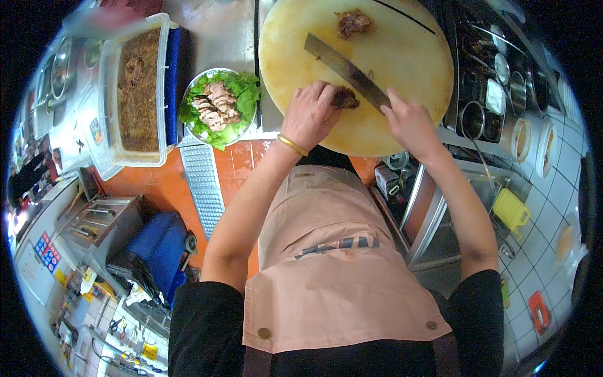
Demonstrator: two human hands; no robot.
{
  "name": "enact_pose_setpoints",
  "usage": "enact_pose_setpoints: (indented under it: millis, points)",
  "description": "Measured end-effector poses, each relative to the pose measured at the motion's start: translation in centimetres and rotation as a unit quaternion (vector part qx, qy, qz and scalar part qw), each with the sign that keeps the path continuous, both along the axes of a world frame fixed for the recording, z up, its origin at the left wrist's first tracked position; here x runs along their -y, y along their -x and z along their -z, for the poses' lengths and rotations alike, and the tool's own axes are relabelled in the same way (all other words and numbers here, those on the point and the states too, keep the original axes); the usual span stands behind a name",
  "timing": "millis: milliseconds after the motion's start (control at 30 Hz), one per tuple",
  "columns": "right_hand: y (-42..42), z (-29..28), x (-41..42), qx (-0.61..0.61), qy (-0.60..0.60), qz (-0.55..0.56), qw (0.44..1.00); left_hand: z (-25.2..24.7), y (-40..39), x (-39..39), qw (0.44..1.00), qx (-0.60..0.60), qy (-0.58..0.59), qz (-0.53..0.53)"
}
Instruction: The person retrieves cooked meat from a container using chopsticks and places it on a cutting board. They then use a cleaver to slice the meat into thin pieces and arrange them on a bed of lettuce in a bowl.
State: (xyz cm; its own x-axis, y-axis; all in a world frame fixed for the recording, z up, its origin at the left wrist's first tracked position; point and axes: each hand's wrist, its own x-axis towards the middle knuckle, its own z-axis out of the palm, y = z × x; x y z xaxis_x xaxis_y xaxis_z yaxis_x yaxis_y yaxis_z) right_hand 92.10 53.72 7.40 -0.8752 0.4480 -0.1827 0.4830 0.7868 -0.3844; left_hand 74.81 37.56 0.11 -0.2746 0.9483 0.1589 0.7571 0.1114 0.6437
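Observation:
On a round, yellowed cutting board (pixel 292 42), my left hand (pixel 312 113), with a gold bangle at the wrist, holds a dark piece of cooked meat (pixel 346 98). My right hand (pixel 409 120) grips a cleaver (pixel 348 70), whose handle is hidden in the fingers; its blade points up and left across the board, above the meat and apart from it. Another browned meat piece (pixel 353 23) lies near the board's far edge. Left of the board is a round plate (pixel 200 75) with lettuce (pixel 247 96) and sliced meat (pixel 215 106) on it.
At the left stands a plastic tub (pixel 165 89) of brown liquid with meat in it. Metal pots (pixel 472 120) and lidded tubs (pixel 546 146) are at the right. A dark stick-like thing (pixel 407 16) lies on the board's far edge. A person (pixel 30 174) is at the far left.

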Motion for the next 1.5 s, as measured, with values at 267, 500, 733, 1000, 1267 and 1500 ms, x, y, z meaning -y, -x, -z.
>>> enact_pose_setpoints:
  millis: [267,500,733,1000,1267,1500]
  points:
    - [-2.5,1.2,0.7,-0.01,0.029,0.001,1.0,-1.1,-3.4,1.5,0.995,0.019,-0.037,-0.09]
    - [-3.5,-3.4,0.8,0.024,-0.004,-0.08,0.997,-0.2,-2.7,1.2,0.998,0.01,-0.053,-0.009]
    - [-3.9,-3.6,1.4,0.025,-0.001,-0.082,0.996,-0.8,-2.6,1.0,0.998,0.035,-0.055,-0.016]
    - [0.0,0.1,1.3,0.02,-0.003,-0.08,0.997,-1.3,0.3,3.6,0.993,0.007,-0.075,-0.096]
    - [0.5,-0.8,1.0,0.013,-0.014,-0.095,0.995,-2.0,-2.8,0.6,0.984,0.054,-0.045,-0.162]
    - [-0.7,-2.2,1.0,-0.02,0.007,0.033,0.999,-1.2,-4.2,-0.6,0.968,0.165,-0.02,-0.186]
